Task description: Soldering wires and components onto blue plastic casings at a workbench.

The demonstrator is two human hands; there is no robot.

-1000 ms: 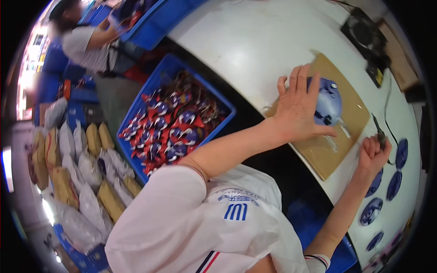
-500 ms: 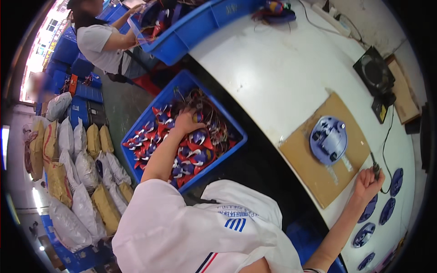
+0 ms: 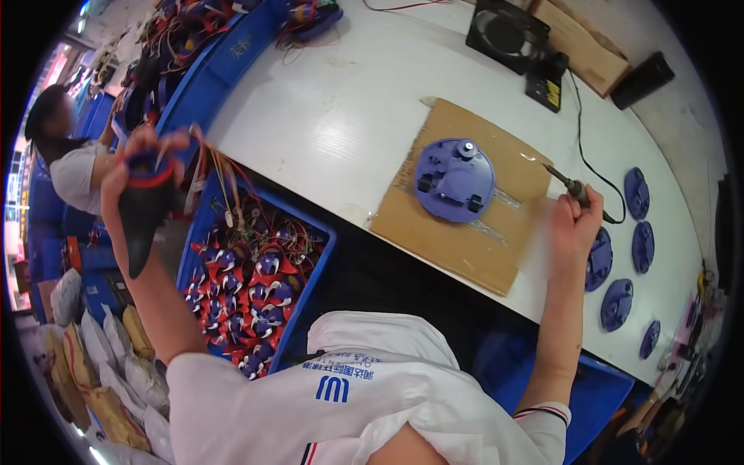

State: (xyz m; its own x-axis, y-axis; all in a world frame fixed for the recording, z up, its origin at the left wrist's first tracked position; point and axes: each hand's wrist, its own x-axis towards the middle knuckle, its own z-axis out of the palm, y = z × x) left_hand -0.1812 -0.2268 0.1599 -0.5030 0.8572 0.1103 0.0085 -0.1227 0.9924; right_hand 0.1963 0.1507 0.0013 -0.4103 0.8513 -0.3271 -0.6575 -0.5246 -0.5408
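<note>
My left hand (image 3: 143, 155) is raised over the left side, its fingers closed on a toy part (image 3: 146, 205) with a black tapering body, a red rim and trailing wires; motion blurs it. In my right hand (image 3: 577, 221) is a soldering iron (image 3: 575, 186), tip pointing up and left, held over the right edge of a cardboard sheet (image 3: 473, 260). On that sheet lies a round purple plastic base (image 3: 457, 198) with a small white-topped post and two black blocks. A blue bin (image 3: 325, 256) below my left hand holds many red, white and purple toy parts (image 3: 263, 291) with wires.
Several purple bases (image 3: 617, 304) lie at the table's right. A black fan (image 3: 508, 35) and a box-like black unit (image 3: 546, 81) stand at the back near the iron's cord (image 3: 589, 155). Another blue bin (image 3: 209, 77) with wired parts is far left, beside a seated person (image 3: 77, 167).
My left hand has come up out of the bin with a wired toy part. My right hand has risen with the soldering iron, its tip now showing. The whole view has turned.
</note>
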